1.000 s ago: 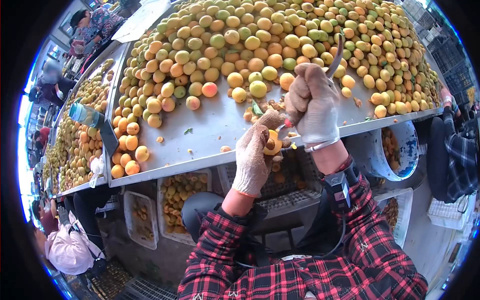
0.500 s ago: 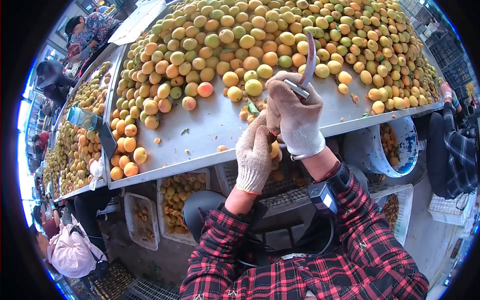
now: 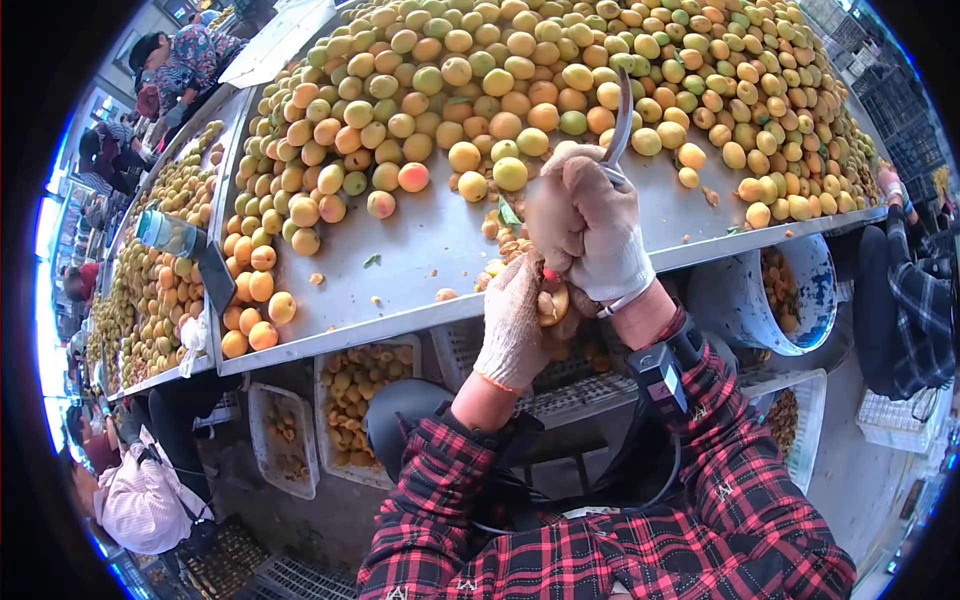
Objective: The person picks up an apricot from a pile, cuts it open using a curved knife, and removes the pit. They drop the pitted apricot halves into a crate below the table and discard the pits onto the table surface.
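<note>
My left hand [image 3: 513, 322], in a knit work glove, is closed around a yellow-orange apricot [image 3: 552, 303] at the table's front edge. The fruit looks split, with a brownish inside showing; part of it is hidden by the fingers. My right hand [image 3: 592, 222], also gloved, grips a curved knife [image 3: 622, 125] whose blade points up and away from me. Its fingers meet the left hand's just above the fruit, where a small red spot shows. Behind the hands lie a few brownish pieces [image 3: 512, 243] and a green leaf [image 3: 508, 212].
A large heap of apricots [image 3: 450, 75] covers the back of the metal table [image 3: 400, 265]. Below stand a white bucket [image 3: 822, 300] and plastic crates of fruit [image 3: 327, 412]. A phone [image 3: 214, 278] and a bottle [image 3: 165, 234] rest at left. Other people work on both sides.
Both hands have shifted slightly right. My right hand has turned, so the knife's metal base is less visible. The apricot between the hands now shows more of its opened inside.
</note>
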`<action>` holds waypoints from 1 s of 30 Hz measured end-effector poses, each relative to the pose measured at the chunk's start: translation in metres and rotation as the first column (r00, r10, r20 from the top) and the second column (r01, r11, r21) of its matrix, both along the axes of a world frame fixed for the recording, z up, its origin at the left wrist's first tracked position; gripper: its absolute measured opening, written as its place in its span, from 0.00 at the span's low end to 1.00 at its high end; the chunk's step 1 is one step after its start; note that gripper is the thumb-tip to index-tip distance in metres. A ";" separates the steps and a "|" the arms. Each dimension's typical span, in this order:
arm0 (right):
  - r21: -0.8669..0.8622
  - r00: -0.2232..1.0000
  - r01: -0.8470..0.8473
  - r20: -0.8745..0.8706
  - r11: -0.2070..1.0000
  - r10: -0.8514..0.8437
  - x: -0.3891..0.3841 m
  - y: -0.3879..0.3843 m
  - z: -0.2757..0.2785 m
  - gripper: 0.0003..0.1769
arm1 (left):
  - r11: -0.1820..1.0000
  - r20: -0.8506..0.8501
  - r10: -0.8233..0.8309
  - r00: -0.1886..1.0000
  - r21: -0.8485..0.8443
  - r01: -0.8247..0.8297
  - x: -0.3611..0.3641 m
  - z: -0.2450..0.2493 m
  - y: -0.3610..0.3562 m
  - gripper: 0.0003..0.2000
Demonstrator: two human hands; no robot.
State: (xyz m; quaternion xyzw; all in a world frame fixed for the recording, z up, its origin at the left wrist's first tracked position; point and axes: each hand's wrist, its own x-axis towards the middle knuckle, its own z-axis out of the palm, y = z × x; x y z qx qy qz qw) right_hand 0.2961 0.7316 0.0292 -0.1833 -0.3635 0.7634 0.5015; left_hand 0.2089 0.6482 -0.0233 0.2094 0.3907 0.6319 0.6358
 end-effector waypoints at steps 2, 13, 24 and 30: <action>-0.024 0.996 0.081 -0.022 0.996 -0.081 -0.002 0.006 -0.004 0.16 | 0.989 -0.409 0.096 0.907 0.139 -0.042 -0.007 -0.041 0.009 0.09; 0.262 0.802 -0.029 0.582 0.965 -0.134 0.003 0.016 -0.013 0.07 | 0.951 -0.172 0.306 0.936 0.021 -0.307 -0.034 -0.025 0.023 0.19; 0.521 0.476 0.032 0.743 0.853 -0.471 0.010 0.046 -0.034 0.12 | 0.871 -0.869 0.488 0.082 0.479 -0.110 -0.062 0.000 0.016 0.25; 0.616 0.229 -0.233 0.786 0.752 -0.574 -0.018 0.086 -0.038 0.20 | 0.996 -0.537 -0.069 0.841 0.018 0.093 -0.070 0.033 -0.001 0.14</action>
